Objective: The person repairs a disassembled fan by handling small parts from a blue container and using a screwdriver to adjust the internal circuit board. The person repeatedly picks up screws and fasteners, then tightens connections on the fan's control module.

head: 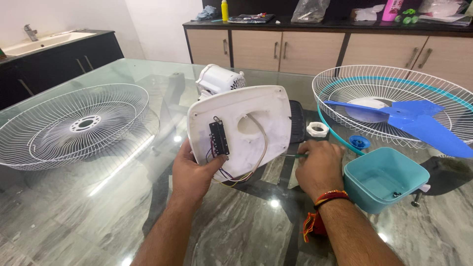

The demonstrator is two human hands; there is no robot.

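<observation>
The left hand [193, 172] has its grip closed on the lower edge of a white plastic fan base [240, 129], tilted up on the glass bench [98, 212] w/ its underside facing out. A black switch block [219, 138] sits on that underside, thumb right by it; thin coloured wires [231, 176] loop out below. The motor housing [220, 79], white and ribbed, stands just behind the base.

The right hand [320, 167] rests on the bench beside the base, fingers curled round a thin green-handled screwdriver [297, 155], mostly hidden by the hand.

Around: a teal plastic tub [384, 178], square-ish, near the right wrist. A white threaded nut [317, 129] and a blue cap [359, 142] lie just beyond the hand. A wire guard [74, 125] far left; a second guard [394, 83] to the right, holding a blue blade [414, 120]. Wooden cabinets [295, 49] at the back.
</observation>
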